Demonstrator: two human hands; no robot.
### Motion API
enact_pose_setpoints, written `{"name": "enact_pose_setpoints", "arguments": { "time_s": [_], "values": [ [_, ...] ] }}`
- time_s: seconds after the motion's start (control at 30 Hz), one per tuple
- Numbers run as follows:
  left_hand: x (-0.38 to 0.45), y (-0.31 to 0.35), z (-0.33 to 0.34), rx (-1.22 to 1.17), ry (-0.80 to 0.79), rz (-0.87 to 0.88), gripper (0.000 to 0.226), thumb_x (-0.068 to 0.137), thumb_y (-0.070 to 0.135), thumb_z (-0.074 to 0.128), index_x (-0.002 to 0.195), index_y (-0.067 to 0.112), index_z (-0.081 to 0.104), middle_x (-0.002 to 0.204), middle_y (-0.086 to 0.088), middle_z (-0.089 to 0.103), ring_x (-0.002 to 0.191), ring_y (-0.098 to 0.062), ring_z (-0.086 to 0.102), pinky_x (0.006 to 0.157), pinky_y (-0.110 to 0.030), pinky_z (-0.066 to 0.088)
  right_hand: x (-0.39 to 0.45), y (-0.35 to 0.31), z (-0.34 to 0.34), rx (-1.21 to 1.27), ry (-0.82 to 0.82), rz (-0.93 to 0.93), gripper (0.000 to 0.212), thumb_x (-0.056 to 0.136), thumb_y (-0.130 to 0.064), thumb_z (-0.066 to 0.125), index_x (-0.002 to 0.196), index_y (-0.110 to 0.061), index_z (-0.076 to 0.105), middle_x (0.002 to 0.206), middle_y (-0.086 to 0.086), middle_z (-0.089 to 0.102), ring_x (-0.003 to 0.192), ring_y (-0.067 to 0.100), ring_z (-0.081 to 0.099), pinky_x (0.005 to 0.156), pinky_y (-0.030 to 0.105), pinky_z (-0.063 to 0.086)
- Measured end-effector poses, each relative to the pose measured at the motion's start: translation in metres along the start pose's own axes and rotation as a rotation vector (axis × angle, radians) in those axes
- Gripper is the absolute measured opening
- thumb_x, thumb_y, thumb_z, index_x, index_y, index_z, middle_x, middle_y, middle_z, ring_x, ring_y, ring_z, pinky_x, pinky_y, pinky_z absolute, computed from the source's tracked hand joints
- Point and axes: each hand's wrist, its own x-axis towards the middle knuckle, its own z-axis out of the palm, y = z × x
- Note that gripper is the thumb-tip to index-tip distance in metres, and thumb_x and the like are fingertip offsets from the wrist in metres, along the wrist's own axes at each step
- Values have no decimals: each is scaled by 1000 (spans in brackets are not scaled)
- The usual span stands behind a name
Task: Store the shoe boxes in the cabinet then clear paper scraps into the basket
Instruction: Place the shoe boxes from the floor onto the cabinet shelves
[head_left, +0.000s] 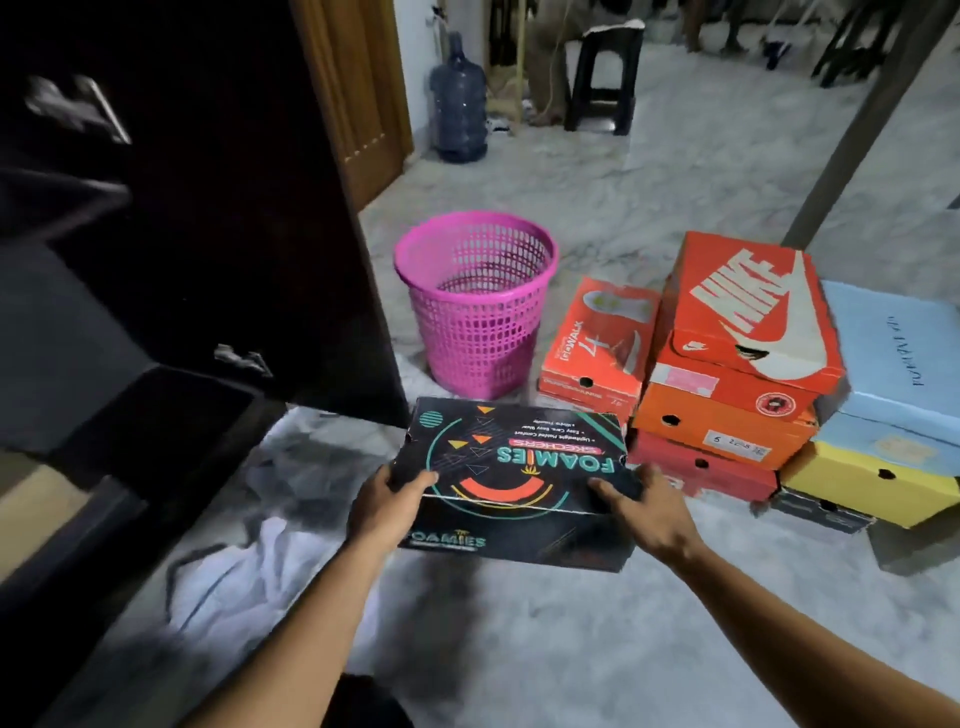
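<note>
Two hands grip one black shoe box (511, 467) printed with "FOAMIES" by its short ends, just above the floor (597, 639): the left hand (387, 501) has its thumb hooked over the lid edge, and the right hand (647, 506) lays its thumb on the lid corner while its other fingers go round the far side, out of sight. Both sets of fingers are closed on the box, not spread free.

Just right of it, touching or nearly so, the remaining boxes are still stacked: a small orange box (597, 345) stands in front, beside a pile topped by a red Nike box (748, 306) with an orange box (722, 423) and a red box (701, 467) beneath. Farther right sits a pale blue box (893, 343) over a yellow box (857, 480).

Behind the held box stands the pink basket (475, 296), which seems to hold little or nothing, though its bottom is hard to read. White paper scraps (244, 566) lie crumpled on the floor at the left, in front of the dark cabinet (171, 208), whose interior is too dark and blurred to make out.

By my reckoning the task is at an early stage: most boxes remain outside the cabinet, and the paper has not yet been cleared.
</note>
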Motion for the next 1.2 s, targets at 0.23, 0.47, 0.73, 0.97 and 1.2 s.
{"name": "enact_pose_setpoints", "arguments": {
  "time_s": [0.23, 0.47, 0.73, 0.97, 1.2],
  "values": [
    [-32, -53, -150, -193, 385, -81, 25, 80, 53, 71, 97, 35, 70, 99, 6, 77, 97, -24, 71, 92, -40, 57, -3, -133, 101, -122, -228, -253, 51, 87, -54, 75, 114, -13, 59, 114, 7, 73, 99, 27, 68, 79, 32, 47],
    [-36, -75, -222, -436, 718, -41, 48, 86, 44, 73, 125, 16, 68, 121, 1, 70, 116, -21, 63, 98, -36, 46, -11, -248, 183, 4, -384, -458, 37, 87, -37, 81, 113, -22, 59, 109, -2, 68, 102, 19, 63, 88, 27, 43],
    [-23, -80, -307, -549, 1159, -103, 61, 92, 41, 70, 145, 16, 52, 135, -13, 64, 127, -35, 57, 102, -41, 48, -14, -365, 287, 61, -563, -635, 45, 91, -32, 77, 129, -11, 65, 114, 4, 69, 114, 24, 64, 101, 37, 49],
    [-5, -109, -375, -627, 1401, -91, 52, 95, 22, 69, 143, 13, 52, 134, -8, 60, 122, -25, 59, 94, -31, 47, -32, -424, 393, 122, -707, -704, 48, 77, -59, 81, 111, -33, 62, 97, -17, 65, 106, 18, 67, 97, 40, 56],
    [7, -145, -407, -367, 1584, -232, 52, 96, 31, 69, 142, 11, 57, 145, -20, 50, 136, -37, 49, 108, -36, 39, -55, -442, 456, 125, -854, -713, 71, 93, -49, 70, 150, -16, 43, 141, 9, 60, 128, 29, 59, 85, 21, 51]
  ]
}}
